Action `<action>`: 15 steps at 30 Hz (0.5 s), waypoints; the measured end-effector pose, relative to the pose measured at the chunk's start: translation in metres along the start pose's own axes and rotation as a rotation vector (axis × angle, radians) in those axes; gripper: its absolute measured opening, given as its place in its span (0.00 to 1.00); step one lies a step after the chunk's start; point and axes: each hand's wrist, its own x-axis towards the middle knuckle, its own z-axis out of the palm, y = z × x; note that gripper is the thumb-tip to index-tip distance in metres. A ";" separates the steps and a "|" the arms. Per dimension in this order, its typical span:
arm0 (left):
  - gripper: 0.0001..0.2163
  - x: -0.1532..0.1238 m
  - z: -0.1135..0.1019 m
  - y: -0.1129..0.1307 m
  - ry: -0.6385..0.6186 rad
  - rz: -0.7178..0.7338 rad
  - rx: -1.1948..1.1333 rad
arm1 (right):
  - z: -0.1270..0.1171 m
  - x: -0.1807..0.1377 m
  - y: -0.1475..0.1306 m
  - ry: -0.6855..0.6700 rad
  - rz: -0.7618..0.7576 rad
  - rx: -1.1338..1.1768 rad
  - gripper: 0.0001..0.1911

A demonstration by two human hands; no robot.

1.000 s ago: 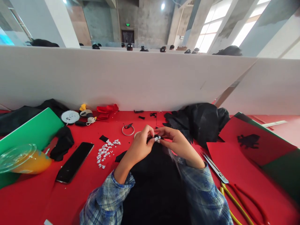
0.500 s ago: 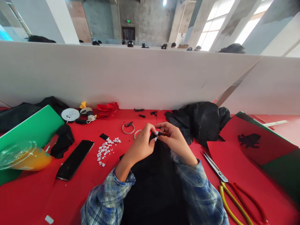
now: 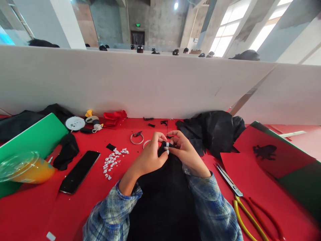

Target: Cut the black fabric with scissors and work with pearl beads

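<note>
In front of me, my left hand and my right hand are closed on a small gathered bit of black cloth. A small white band shows across it between my fingertips; whether it goes all the way round is hidden. The thumb of my left hand presses from below, and my right fingers pinch the cloth's right end. Below my wrists spreads a large black fabric; I cannot tell whether the gathered bit belongs to it. A metal ring lies partly hidden behind my left hand.
White beads, a phone and an orange drink cup are on the left. Another ring lies behind the beads. Large scissors, red sheets and crumpled black fabric are on the right. A white partition stands behind.
My left thumb has slid slightly right and down, and my hands have parted a little at the fingertips. More of the white band and black cloth now shows between them.
</note>
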 end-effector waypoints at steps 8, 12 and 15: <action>0.19 0.000 -0.002 0.004 0.176 -0.094 -0.084 | 0.023 -0.002 -0.003 0.030 -0.057 -0.126 0.14; 0.16 0.008 -0.022 -0.009 0.220 -0.229 -0.405 | 0.022 -0.003 -0.001 0.066 -0.065 -0.167 0.13; 0.14 0.009 -0.060 -0.028 0.480 -0.315 -0.583 | 0.010 -0.008 -0.006 0.139 -0.074 -0.217 0.11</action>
